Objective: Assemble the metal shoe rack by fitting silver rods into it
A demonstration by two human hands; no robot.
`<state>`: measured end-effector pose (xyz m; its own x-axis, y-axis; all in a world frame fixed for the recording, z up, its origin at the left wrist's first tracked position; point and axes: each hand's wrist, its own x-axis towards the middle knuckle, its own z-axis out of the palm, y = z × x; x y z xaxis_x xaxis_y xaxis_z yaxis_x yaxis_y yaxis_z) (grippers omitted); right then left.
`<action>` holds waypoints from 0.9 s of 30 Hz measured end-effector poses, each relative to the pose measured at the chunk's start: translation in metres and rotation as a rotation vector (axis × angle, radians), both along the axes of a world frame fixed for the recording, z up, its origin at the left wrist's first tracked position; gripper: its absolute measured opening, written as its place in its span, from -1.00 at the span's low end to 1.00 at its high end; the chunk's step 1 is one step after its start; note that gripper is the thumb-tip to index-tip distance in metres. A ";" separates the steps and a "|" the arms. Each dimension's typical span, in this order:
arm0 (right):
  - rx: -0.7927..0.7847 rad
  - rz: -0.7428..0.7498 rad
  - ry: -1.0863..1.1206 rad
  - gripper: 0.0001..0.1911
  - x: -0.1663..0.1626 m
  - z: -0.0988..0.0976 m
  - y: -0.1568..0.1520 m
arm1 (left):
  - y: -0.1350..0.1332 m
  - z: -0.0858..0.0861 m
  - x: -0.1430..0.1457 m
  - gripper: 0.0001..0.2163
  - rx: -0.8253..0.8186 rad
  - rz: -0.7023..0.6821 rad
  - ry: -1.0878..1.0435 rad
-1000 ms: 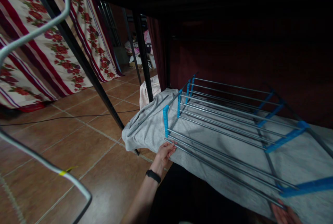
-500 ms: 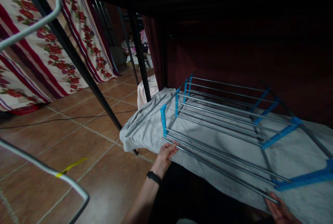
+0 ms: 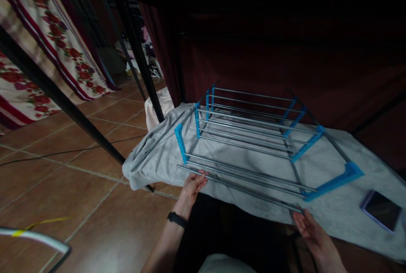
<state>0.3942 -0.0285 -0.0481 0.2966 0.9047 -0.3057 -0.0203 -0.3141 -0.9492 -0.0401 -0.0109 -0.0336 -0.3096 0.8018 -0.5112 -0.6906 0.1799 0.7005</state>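
A rack frame of metal bars with blue plastic brackets (image 3: 336, 183) lies on a grey blanket (image 3: 250, 154). Along its near side is a separate thin metal rod (image 3: 244, 190), roughly parallel to the rack's bars. Near its left end, my left hand (image 3: 193, 186), with a black wristband, pinches the rod between thumb and fingers. The fingers of my right hand (image 3: 312, 233) grip its right end, close to the near right bracket. The rod's left end lies just outside the near left bracket (image 3: 180, 143), apart from its bottom corner.
A phone (image 3: 380, 209) lies on the blanket at the right. Two more loose rods (image 3: 155, 143) rest at the blanket's left. Dark bed posts (image 3: 63, 95) stand at the left over tiled floor (image 3: 91, 218). A white bent tube (image 3: 41, 237) is at lower left.
The view has turned right, bringing the phone in. Against the rack, the rod has shifted slightly left, its left end now past the bracket. Both hands still hold it.
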 end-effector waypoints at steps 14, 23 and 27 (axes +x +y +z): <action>0.117 -0.212 0.454 -0.61 -0.022 -0.007 0.017 | 0.001 0.007 0.017 -0.82 -0.084 -0.055 0.000; 0.169 -0.178 0.578 -0.56 -0.045 0.012 0.015 | 0.006 0.011 0.030 -0.78 -0.112 -0.099 0.030; 0.156 -0.185 0.544 -0.59 -0.042 0.009 0.011 | 0.005 0.015 0.035 -0.77 -0.110 -0.111 0.030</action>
